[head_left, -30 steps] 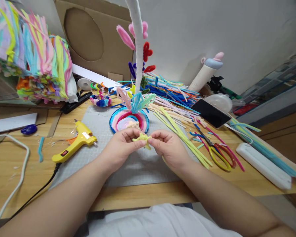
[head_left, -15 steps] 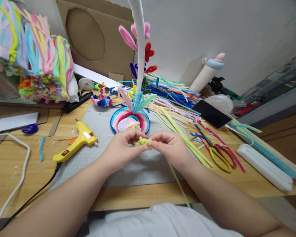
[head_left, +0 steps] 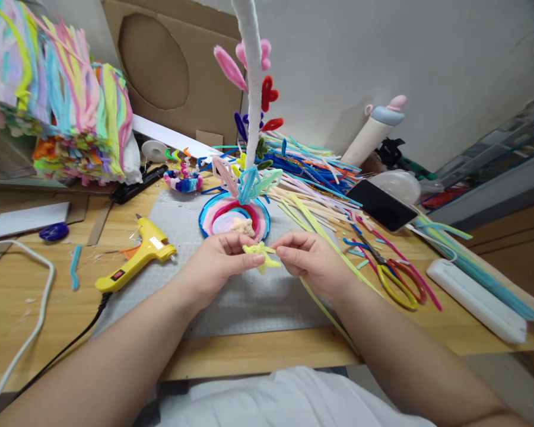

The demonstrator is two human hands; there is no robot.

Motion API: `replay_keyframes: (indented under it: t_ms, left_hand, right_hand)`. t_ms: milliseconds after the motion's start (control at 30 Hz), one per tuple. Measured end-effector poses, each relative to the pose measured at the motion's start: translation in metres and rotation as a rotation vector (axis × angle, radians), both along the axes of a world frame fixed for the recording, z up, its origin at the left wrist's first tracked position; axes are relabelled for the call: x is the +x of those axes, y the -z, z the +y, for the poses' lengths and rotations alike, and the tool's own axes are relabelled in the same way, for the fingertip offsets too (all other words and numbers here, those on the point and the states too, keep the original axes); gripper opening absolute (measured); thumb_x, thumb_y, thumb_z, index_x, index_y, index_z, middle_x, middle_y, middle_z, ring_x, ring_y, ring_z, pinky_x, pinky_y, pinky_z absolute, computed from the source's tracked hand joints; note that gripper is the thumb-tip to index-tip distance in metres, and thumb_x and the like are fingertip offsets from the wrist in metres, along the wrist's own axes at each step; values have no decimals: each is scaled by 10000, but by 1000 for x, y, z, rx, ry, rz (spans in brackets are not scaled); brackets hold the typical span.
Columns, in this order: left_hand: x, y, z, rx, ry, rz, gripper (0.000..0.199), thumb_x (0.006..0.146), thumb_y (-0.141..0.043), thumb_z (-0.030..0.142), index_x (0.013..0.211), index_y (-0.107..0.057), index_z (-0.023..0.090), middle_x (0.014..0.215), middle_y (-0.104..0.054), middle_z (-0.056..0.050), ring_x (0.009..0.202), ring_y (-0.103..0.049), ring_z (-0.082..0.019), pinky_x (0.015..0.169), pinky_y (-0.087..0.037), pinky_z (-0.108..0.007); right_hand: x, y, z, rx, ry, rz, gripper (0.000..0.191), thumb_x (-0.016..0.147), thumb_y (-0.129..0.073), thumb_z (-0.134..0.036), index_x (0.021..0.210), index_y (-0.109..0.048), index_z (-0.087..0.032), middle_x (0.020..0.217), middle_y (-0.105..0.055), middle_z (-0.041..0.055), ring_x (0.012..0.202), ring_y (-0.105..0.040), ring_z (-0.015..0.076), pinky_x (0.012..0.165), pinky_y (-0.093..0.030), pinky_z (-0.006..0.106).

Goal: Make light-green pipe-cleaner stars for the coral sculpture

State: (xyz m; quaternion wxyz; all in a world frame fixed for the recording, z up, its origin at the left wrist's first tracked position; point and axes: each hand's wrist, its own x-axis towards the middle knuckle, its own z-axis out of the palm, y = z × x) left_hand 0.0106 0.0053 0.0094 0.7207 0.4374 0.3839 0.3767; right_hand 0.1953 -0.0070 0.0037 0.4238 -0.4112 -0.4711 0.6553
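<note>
A small, star-like yellow pipe-cleaner piece (head_left: 262,255) is pinched between the thumb and fingers of my left hand (head_left: 220,261). From it a yellow pipe cleaner (head_left: 323,308) runs to my right hand (head_left: 311,258), whose thumb and fingertips close on it close to the piece; its long tail hangs below that hand toward the table edge. Just beyond my hands stands a round, striped pipe-cleaner base (head_left: 203,222) with a white wrapped stem (head_left: 253,95) rising from it, bearing coloured loops and petals. A beige lump (head_left: 242,226) sits in the base.
On the left lies a yellow glue gun (head_left: 136,255) with its cord. Pliers or scissors (head_left: 398,279) with yellow and red handles, a phone (head_left: 382,204) and a white power strip (head_left: 476,299) are at right. Loose pipe cleaners (head_left: 311,169) spread behind; a grey cutting mat (head_left: 244,308) lies beneath.
My right hand has drawn slightly right, away from my left, with the yellow pipe cleaner. More of the yellow piece shows, and the hanging tail has swung right.
</note>
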Motion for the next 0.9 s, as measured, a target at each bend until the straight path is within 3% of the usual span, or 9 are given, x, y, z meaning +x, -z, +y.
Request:
replay_keyframes:
  t_ms: [133,433,533,767,900]
  left_hand:
    - [-1,1,1,-18,0,-82,200,599,-793,255,649,-630,151,574,-548,50,512,-422,-55,514,-318,-194]
    - [1,7,-1,-17,-95,-207,177,630,-786,225,690,-631,167,670,-612,30,599,-490,-77,590,-352,-207]
    - [5,9,-4,-11,-139,-236,175,617,-792,206,677,-631,171,670,-615,30,603,-494,-79,582,-353,-206]
    - [13,12,-8,262,-173,-196,156,636,-772,140,713,-644,184,792,-613,14,848,-554,-135,783,-411,-249]
    - [14,14,-11,279,-184,-103,182,648,-773,153,794,-669,189,802,-641,12,799,-557,-121,769,-419,-248]
  right_hand:
    - [-1,-1,-2,10,-5,82,178,704,-717,-308,801,-693,-162,466,-393,-81,404,-226,33,410,-118,212]
    - [-11,2,-8,53,64,135,145,659,-762,-264,783,-715,-205,572,-554,-40,437,-312,39,403,-175,199]
    - [-17,6,-10,100,144,157,119,649,-777,-257,734,-704,-215,524,-517,-60,434,-301,43,415,-199,204]
    - [-21,11,-11,62,269,196,168,631,-784,-300,705,-671,-201,462,-459,-80,406,-250,42,410,-162,212]
    - [-23,12,-12,8,234,249,166,653,-770,-298,704,-650,-196,440,-387,-97,393,-205,34,403,-119,211]
